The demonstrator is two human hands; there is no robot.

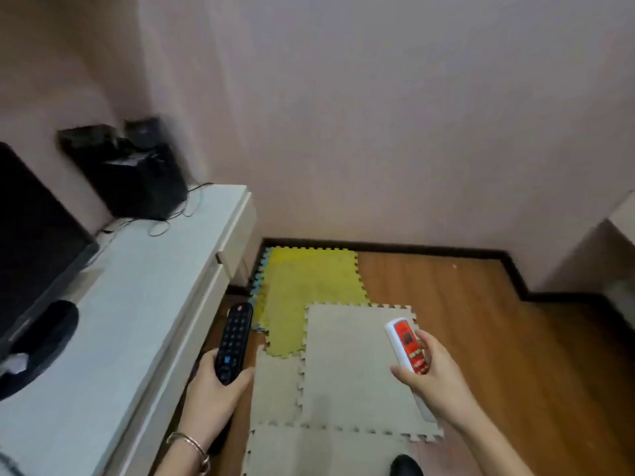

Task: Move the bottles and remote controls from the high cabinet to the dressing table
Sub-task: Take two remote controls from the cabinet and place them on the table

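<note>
Black plastic fills your left hand: it is wrapped around the lower end of a black remote control, button face up, held just off the edge of the white cabinet on your left. Your right hand grips a white remote with a red face over the grey foam floor mats, well apart from the other. Both remotes are off the furniture and in carry, so this leg looks roughly half done (neither is set down yet). No bottles show anywhere, so you cannot tell whether they are already moved. A pale corner at the far right may be the dressing table, though that is a guess; a television and black speaker sit on the cabinet.
</note>
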